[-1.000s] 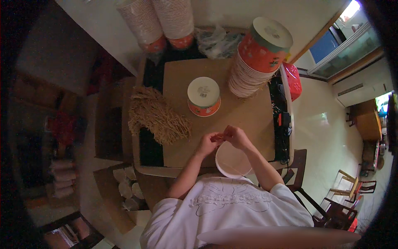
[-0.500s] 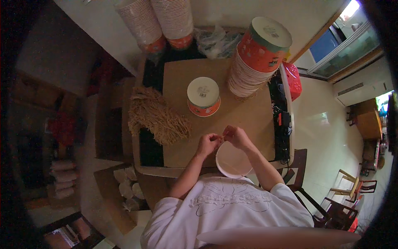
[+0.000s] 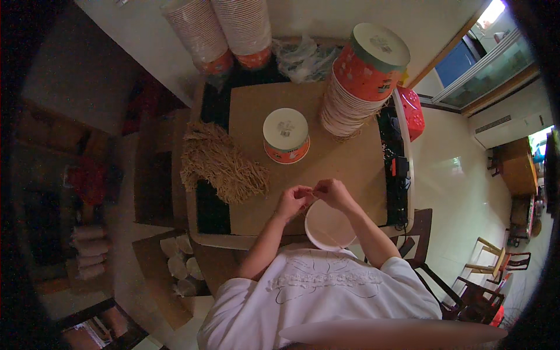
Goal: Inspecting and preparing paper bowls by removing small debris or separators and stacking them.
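Note:
A white-lined paper bucket (image 3: 330, 226) rests open side up at the table's near edge, close against my shirt. Above its far rim, my left hand (image 3: 293, 201) and my right hand (image 3: 332, 193) meet, fingertips pinched together. Between them shows a bit of thin tan cord, mostly hidden by the fingers; a thin strand also lies inside the bucket. To the left sits a heap of tan cords (image 3: 224, 163). Beyond my hands an orange paper bucket (image 3: 286, 153) stands upside down on the brown cardboard sheet (image 3: 356, 175).
A tall stack of upturned orange buckets (image 3: 364, 76) stands at the back right, cord ends showing around its rims. Plastic-wrapped bucket stacks (image 3: 242, 32) and a crumpled clear bag (image 3: 306, 58) are at the back. A red basket (image 3: 412, 114) adjoins the right edge. A carton (image 3: 157, 274) is lower left.
Both hands have shifted very slightly, their fingertips still together. The bucket in front of me has moved a touch to the right. Everything else is where it was.

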Tool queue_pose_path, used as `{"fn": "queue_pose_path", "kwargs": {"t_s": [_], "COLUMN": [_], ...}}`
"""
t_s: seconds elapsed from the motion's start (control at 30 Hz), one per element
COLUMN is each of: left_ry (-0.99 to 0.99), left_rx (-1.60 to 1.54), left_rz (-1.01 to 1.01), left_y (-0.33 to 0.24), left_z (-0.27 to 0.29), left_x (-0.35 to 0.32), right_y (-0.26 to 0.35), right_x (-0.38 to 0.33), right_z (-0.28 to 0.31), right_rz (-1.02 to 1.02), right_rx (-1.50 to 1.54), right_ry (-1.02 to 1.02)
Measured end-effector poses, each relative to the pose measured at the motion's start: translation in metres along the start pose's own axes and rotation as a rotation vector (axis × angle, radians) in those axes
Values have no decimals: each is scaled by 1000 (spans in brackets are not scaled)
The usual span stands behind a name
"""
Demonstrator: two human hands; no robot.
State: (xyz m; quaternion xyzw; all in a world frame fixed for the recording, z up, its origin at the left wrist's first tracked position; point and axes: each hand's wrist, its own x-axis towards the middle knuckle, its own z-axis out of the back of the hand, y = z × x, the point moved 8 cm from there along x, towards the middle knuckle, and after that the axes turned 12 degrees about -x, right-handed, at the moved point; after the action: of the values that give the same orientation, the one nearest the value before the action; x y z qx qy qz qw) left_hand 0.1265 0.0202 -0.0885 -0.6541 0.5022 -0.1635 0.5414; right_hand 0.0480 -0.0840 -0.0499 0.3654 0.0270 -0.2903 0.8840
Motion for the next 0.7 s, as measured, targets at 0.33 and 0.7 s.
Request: {"fn": "queue_pose_path", "kwargs": {"t_s": [0.33, 0.7], "left_ry": [-63, -166], "left_rx": [285, 264], "left_rz": [-48, -141], "left_y": [-11, 19], "left_z": [0, 10], "left_x": [5, 25], "right_y": [7, -19], "right_x": [-2, 11], "right_z": [1, -15], "right_rz": [0, -142], "right_rx": [16, 195], "right_ry": [5, 181]}}
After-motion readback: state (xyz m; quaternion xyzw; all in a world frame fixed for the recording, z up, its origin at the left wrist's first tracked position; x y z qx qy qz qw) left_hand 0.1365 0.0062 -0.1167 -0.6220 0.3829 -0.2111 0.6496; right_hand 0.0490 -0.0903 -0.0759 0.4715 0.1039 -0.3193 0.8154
